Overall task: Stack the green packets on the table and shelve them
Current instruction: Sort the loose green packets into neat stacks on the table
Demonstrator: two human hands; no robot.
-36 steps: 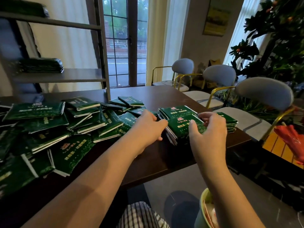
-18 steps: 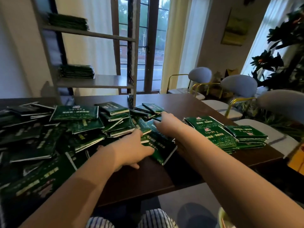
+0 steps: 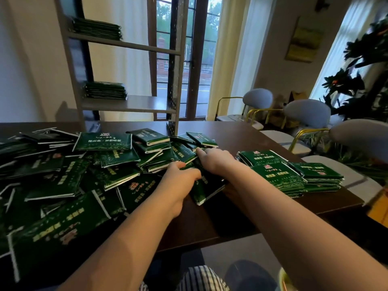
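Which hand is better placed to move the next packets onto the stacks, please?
Probably right: the right hand rests on the pile at the end nearest the stacks; the left hand sits farther left and would have to cross it.

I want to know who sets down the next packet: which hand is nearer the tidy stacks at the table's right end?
Right. The right hand rests on the loose packets just left of the tidy stacks. The left hand grips packets farther left, beyond the right hand.

Daylight is admitted through a dark-framed window (image 3: 202, 70) beyond the desk's (image 3: 241, 139) far edge; grey padded chairs (image 3: 306, 112) are ranged along its right edge.
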